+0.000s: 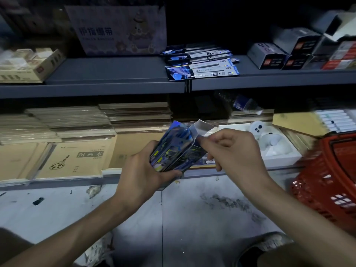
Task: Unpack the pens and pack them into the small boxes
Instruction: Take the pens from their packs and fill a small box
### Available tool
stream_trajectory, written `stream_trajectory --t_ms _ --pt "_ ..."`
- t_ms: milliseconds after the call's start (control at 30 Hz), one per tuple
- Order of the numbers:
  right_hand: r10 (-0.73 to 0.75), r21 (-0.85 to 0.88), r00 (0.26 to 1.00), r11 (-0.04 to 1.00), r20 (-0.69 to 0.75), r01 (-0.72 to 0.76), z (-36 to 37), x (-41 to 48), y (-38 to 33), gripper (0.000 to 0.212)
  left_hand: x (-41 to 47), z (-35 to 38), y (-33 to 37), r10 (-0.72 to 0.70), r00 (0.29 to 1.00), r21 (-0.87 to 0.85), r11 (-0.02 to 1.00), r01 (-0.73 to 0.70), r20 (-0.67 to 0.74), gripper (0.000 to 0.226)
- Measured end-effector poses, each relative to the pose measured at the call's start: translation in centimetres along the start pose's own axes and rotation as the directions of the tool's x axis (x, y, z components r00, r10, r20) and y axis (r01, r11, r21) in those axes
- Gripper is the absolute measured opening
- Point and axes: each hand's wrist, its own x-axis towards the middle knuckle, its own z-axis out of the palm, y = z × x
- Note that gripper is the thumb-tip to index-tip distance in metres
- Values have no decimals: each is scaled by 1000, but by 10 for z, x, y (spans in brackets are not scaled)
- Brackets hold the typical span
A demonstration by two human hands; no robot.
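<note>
Low down, left hand [142, 170] gripping small box [173, 149], right hand [231, 149] pinching its flap [202, 128].

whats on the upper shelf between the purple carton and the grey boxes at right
A fanned pile of blue pen packs, seen in the head view.

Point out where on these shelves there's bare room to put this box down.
Best patch: upper shelf, the bare stretch between the cardboard tray on the left and the stack of pen packs, in front of the purple carton. Right of the packs, grey boxes crowd it. The lower shelf is packed with notebooks and a white tray.
</note>
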Motion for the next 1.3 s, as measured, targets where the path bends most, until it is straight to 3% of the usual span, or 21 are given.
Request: stream_trajectory --t_ms 167,267,400,533,733,967,1300 --pt "-41 6 998 999 -44 41 -4 3 -2 25 2 0 0 5 1000 15 1000 -5 -7 61" --pt "-167 -44 982 985 -85 164 -6 5 0 24 3 -1 0 4 1000 26 1000 -4 -4 62" --pt "-400 -33 915 915 54 402 -2 -5 -1 13 4 1 -3 -11 998 9 1000 11 67 59" --pt "-567 -284 810 760 151 584 6 -7 3 19 3 4 -6 -4 993 13 1000 2 116 61" --pt "-526 -252 839 801 137 543 8 -3 5 22 2 7 -10 -7 989 51 999 0 145 63" --pt "-442 -247 871 838 216 487 11 -3 10 19 1 9 -14 -10 990 91 996 -3 139 66" --pt "-441 -92 897 893 16 441 -8 9 -6 9 7 4 -12 -31 991 44 999 25 132 66"
